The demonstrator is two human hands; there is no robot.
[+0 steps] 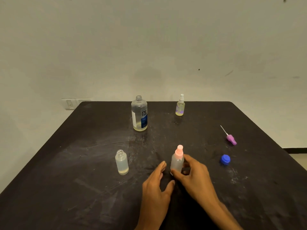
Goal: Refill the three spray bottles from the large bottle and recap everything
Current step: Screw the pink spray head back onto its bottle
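Note:
A frosted spray bottle with a pink spray head [177, 161] stands upright near the table's middle front. My right hand [192, 175] holds it low on its body between thumb and fingers. My left hand [156, 183] lies open just left of it, fingers relaxed, not touching the bottle. An uncapped frosted bottle [122, 162] stands to the left with a little liquid at its bottom. The large clear bottle [139, 113] stands open at the back, holding a shallow layer of yellowish liquid. A small bottle with a white spray head [180, 106] stands at the back right.
A purple spray head with its dip tube [231, 138] lies on the right side of the black table [66, 180]. A blue cap [225, 159] sits nearer, right of my right hand. A wall with a switch plate [70, 103] is behind.

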